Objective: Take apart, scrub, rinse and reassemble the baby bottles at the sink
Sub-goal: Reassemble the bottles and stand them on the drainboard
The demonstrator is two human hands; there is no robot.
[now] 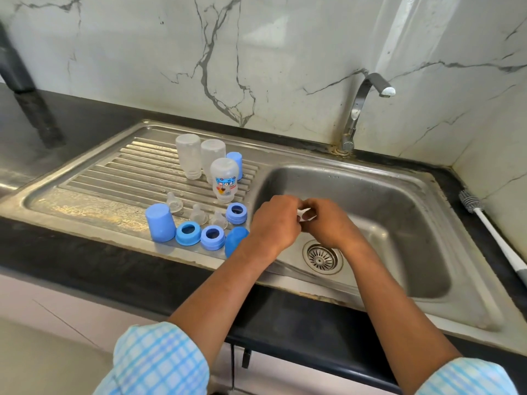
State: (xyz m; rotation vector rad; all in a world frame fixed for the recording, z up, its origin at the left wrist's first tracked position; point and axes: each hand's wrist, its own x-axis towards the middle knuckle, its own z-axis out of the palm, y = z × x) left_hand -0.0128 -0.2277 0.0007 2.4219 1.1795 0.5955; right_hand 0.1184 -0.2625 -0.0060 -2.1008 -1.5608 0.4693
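white piece, left hand, right hand

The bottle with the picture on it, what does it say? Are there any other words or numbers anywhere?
Printed bottle: a blue picture with small red and dark print below it, too blurred to read.
Clear bottles behind it: no print that shows.
Blue caps and blue rings: no words.
Small white piece pinched by the left hand and right hand: no words.
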